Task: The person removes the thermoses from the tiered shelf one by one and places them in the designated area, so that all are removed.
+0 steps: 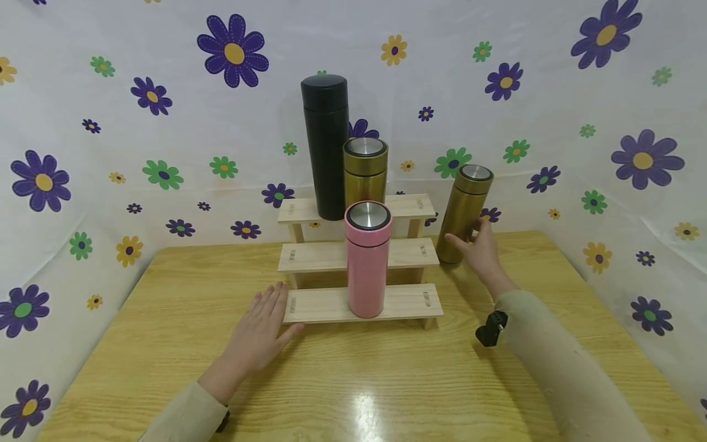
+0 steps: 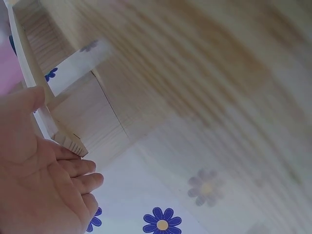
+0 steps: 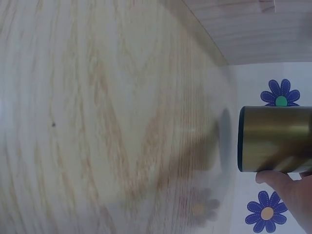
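My right hand point(image 1: 479, 253) grips a gold thermos bottle point(image 1: 465, 212) with a silver-topped lid, to the right of a stepped wooden rack point(image 1: 315, 304). The bottle leans slightly, its top to the right; in the right wrist view a narrow gap shows between its base point(image 3: 242, 139) and the tabletop. My left hand point(image 1: 259, 328) rests against the left end of the rack's lowest step, fingers extended. A pink thermos point(image 1: 367, 276) stands upright on that lowest step. On the top step are a tall black thermos point(image 1: 327, 153) and another gold thermos point(image 1: 365, 169), partly hidden by the pink one.
The rack stands on a wood-grain table point(image 1: 353, 368). A white cloth point(image 1: 166, 135) printed with flowers hangs behind the table and along both sides. The rack's middle step point(image 1: 315, 256) lies behind the pink thermos.
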A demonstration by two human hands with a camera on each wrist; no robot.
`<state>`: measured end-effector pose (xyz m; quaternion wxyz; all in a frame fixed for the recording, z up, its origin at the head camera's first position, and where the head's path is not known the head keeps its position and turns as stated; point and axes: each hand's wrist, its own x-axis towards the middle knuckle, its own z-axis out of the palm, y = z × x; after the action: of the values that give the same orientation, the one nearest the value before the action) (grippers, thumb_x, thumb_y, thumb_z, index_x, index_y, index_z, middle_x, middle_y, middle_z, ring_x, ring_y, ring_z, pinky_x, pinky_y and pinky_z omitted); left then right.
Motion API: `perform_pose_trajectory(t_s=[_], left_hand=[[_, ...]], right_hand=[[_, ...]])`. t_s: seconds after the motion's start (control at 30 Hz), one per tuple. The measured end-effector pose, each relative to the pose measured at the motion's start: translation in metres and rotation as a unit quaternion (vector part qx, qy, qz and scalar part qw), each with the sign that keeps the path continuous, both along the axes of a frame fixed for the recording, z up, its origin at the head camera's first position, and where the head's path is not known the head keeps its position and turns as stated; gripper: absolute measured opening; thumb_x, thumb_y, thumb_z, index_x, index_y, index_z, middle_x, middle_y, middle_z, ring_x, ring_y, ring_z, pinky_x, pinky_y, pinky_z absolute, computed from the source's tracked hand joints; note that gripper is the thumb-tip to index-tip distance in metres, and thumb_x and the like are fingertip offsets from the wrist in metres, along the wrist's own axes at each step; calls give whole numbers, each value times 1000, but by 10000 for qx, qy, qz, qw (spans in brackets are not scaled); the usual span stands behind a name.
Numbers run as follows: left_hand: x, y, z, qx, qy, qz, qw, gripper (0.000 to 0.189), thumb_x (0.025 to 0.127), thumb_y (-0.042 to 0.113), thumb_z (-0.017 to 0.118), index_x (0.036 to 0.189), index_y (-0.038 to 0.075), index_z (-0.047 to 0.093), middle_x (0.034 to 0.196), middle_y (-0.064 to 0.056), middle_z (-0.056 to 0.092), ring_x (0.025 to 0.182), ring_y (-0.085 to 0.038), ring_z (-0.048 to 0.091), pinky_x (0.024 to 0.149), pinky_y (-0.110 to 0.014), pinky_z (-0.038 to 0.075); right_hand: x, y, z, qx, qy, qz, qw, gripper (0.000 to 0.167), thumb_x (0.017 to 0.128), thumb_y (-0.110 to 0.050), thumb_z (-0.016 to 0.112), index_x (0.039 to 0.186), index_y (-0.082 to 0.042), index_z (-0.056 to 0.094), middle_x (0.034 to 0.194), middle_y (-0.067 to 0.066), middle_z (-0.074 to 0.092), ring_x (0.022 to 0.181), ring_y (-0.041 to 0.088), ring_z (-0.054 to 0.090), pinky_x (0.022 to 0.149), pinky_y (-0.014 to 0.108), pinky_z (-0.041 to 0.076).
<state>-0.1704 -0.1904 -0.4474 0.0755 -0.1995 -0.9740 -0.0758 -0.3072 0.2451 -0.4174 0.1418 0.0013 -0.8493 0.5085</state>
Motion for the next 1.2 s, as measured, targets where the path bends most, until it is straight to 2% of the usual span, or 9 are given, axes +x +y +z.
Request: perform_pose_trajectory(t_s=[0.23,0.47,0.8,1.2], left_hand=[[1,2,0,-177,91,-127,9997,77,99,46,45,147,-9,21,153,-24,21,140,-37,22,116,-48,14],[1,3,0,-262,80,-112,9996,77,99,46,45,148,-8,20,154,-23,20,141,-37,21,116,-47,13],[0,4,-2,-233,58,-123,9996,78,99,45,45,148,-9,17,154,-24,19,141,-37,20,116,-46,13],[1,5,-3,-164,138,-122,9997,78,99,44,46,147,-11,18,153,-25,18,140,-38,22,115,-47,15]], right_hand=[[-2,0,-4,-21,-106,20,9999,78,89,-22,69,140,11,21,139,32,34,130,42,35,106,51,35],[-1,0,-7,10,-157,81,9998,79,89,-22,69,141,10,19,141,32,31,132,43,33,107,52,34],[-2,1,-12,-33,-110,70,9999,77,89,-21,70,140,10,21,140,31,33,131,42,34,107,52,34],[1,1,-14,255,-259,249,9990,82,89,-22,70,142,9,16,140,33,30,130,45,34,106,53,35]])
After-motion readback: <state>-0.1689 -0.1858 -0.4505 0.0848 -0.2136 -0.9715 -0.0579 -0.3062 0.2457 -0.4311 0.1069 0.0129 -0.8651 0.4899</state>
